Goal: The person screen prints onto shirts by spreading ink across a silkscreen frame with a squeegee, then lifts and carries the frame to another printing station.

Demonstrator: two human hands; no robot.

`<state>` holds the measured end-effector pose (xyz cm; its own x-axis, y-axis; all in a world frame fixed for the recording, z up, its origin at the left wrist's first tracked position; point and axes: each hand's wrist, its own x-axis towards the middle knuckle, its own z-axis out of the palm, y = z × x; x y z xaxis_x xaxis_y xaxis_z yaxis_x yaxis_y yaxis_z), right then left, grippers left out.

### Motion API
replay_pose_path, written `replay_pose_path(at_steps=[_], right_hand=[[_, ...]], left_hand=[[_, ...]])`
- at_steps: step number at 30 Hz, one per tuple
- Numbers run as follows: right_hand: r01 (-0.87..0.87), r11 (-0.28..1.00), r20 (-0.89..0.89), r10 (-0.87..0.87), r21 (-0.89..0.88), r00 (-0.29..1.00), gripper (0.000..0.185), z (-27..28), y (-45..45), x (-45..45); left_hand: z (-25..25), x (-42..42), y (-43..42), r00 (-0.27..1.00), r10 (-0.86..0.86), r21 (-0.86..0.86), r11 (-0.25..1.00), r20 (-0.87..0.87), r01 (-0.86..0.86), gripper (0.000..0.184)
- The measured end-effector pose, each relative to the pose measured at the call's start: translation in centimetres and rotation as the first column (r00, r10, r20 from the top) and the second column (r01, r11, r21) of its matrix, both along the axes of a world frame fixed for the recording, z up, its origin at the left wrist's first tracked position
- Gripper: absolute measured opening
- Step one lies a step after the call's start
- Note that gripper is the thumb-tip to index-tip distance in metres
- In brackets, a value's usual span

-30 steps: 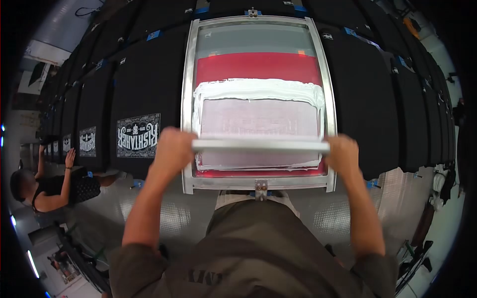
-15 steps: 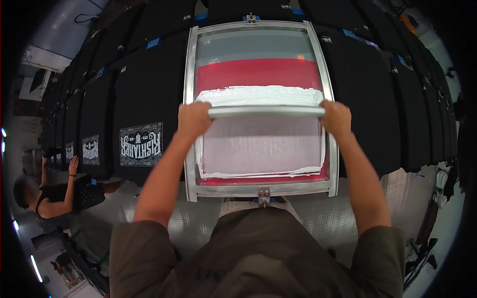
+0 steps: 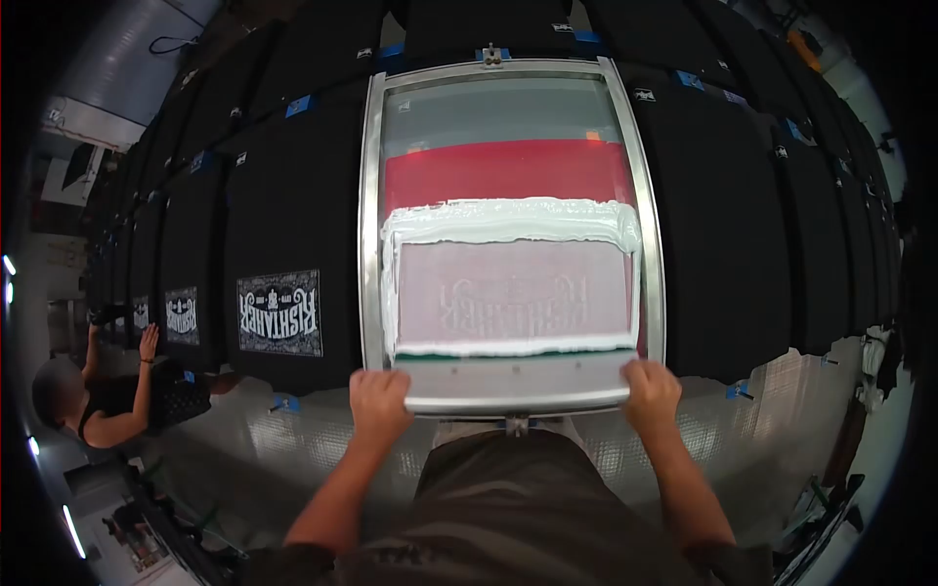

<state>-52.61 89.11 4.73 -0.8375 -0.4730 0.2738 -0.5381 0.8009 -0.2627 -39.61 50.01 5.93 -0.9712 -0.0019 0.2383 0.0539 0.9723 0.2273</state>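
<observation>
A wide squeegee with a metal holder and a dark green blade spans the near end of a metal-framed printing screen. My left hand is closed on the squeegee's left end, and my right hand grips its right end. Thick white ink lies in a band across the middle of the mesh, with a thin line of it along the blade. Between them shows a pale stencil area with faint lettering. Beyond the ink the screen is red, then grey.
Black shirts lie in rows on both sides; the nearest on the left bears a white lettered print. At the far left another person reaches toward the shirts. A hinge clamp sits at the frame's far end.
Both hands have pulled the squeegee toward me, from mid-screen to the near end, and it has tilted. The faint lettering is now uncovered behind it.
</observation>
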Motion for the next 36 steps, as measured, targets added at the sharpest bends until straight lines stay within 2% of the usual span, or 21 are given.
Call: replay_pose_path(at_steps=[3, 5, 7, 10, 11, 12, 13, 14, 16, 18, 19, 20, 21, 22, 23, 24, 26, 28, 29, 32, 36], right_hand=[[0.032, 0.997, -0.071, -0.026, 0.074, 0.997, 0.018, -1.1, -2.3, -8.6], [0.044, 0.985, 0.019, -0.048, 0.165, 0.999, 0.021, -0.4, -4.2, -14.6], [0.046, 0.981, 0.096, -0.065, 0.189, 0.993, 0.022, 1.4, -5.8, -19.4], [0.034, 0.956, 0.216, -0.101, 0.292, 0.971, 0.022, 3.9, -7.4, -22.4], [0.074, 0.922, 0.288, -0.193, 0.379, 0.938, 0.032, 4.7, -7.9, -22.4], [0.131, 0.938, 0.179, -0.196, 0.322, 0.964, 0.037, 4.2, -8.0, -22.1], [0.183, 0.948, 0.077, -0.209, 0.26, 0.975, 0.043, 3.4, -7.9, -21.0], [0.164, 0.985, -0.082, -0.159, 0.056, 0.984, 0.05, 3.5, -7.9, -18.9], [0.159, 0.978, -0.318, -0.193, -0.132, 0.928, 0.051, 4.6, -8.3, -14.9], [0.215, 0.947, -0.09, -0.242, -0.237, 0.966, 0.047, 5.0, -6.9, -9.2], [0.356, 0.882, 0.391, -0.223, -0.31, 0.893, 0.035, 5.9, -6.4, -5.8], [0.47, 0.828, 0.834, -0.004, -0.306, 0.551, 0.029, 5.3, -5.2, -3.2], [0.445, 0.863, 0.934, 0.08, -0.241, 0.349, 0.032, 4.1, -4.3, 0.1], [0.331, 0.931, 0.988, 0.14, -0.155, 0.069, 0.042, 3.0, -4.0, 2.5], [0.117, 0.993, 0.999, 0.018, -0.022, 0.035, 0.051, 1.4, -4.3, 4.7], [0.069, 0.996, 0.989, 0.041, -0.051, 0.142, 0.061, -0.8, -4.6, 7.3], [0.304, 0.92, 0.96, 0.188, -0.245, 0.206, 0.054, -5.6, -6.8, 11.3], [0.536, 0.79, 0.938, 0.347, -0.299, 0.012, 0.043, -1.6, -8.9, 10.4], [0.522, 0.824, 0.964, 0.266, -0.221, -0.012, 0.031, -3.7, -9.1, 10.6], [0.625, 0.726, 0.948, 0.31, -0.287, 0.074, 0.02, -7.6, -9.2, 11.8], [0.551, 0.778, 0.952, 0.217, -0.302, 0.216, 0.019, -5.9, -9.3, 11.8]], left_hand=[[-1.8, -8.5, -3.0, 1.0, -0.025, -0.031, 0.999, -0.008, 0.024, 0.021], [-1.8, -15.1, -5.3, 0.999, -0.042, -0.071, 0.996, 0.032, 0.044, 0.016], [0.9, -20.0, -5.8, 0.962, 0.064, -0.086, 0.995, 0.264, -0.043, 0.017], [6.4, -24.4, -3.8, 0.784, 0.267, -0.316, 0.944, 0.56, -0.096, 0.022], [5.0, -24.8, -3.1, 0.846, 0.261, -0.367, 0.926, 0.465, -0.084, 0.021], [3.4, -25.6, -2.4, 0.899, 0.246, -0.422, 0.903, 0.362, -0.077, 0.021], [2.9, -26.0, -0.3, 0.934, 0.154, -0.303, 0.951, 0.324, -0.051, 0.026], [2.5, -26.1, 2.2, 0.958, 0.059, -0.18, 0.984, 0.281, -0.008, 0.032], [2.9, -26.6, 5.6, 0.927, -0.157, 0.001, 0.986, 0.342, 0.167, 0.03], [4.7, -27.8, 4.7, 0.911, -0.177, 0.049, 0.984, 0.372, 0.171, 0.031], [5.5, -28.5, 3.8, 0.895, -0.189, 0.089, 0.982, 0.405, 0.167, 0.032], [6.0, -28.9, 2.9, 0.894, -0.188, 0.111, 0.981, 0.406, 0.156, 0.036], [6.9, -28.9, 2.4, 0.904, -0.185, 0.104, 0.982, 0.386, 0.157, 0.036], [7.8, -28.8, 2.3, 0.911, -0.186, 0.096, 0.982, 0.367, 0.161, 0.036], [8.2, -28.9, 2.2, 0.92, -0.195, 0.121, 0.979, 0.34, 0.163, 0.035], [8.2, -29.0, 2.6, 0.917, -0.213, 0.114, 0.976, 0.336, 0.185, 0.035], [7.9, -29.1, 3.5, 0.932, -0.153, 0.115, 0.986, 0.329, 0.121, 0.035], [5.5, -29.1, 4.1, 0.94, -0.14, 0.065, 0.99, 0.311, 0.126, 0.031], [4.3, -28.9, 4.2, 0.946, -0.153, 0.038, 0.988, 0.285, 0.148, 0.03], [3.5, -26.8, 5.3, 0.951, -0.157, -0.039, 0.984, 0.267, 0.174, 0.028], [2.9, -22.0, 5.6, 0.956, -0.198, -0.043, 0.976, 0.216, 0.212, 0.026]])
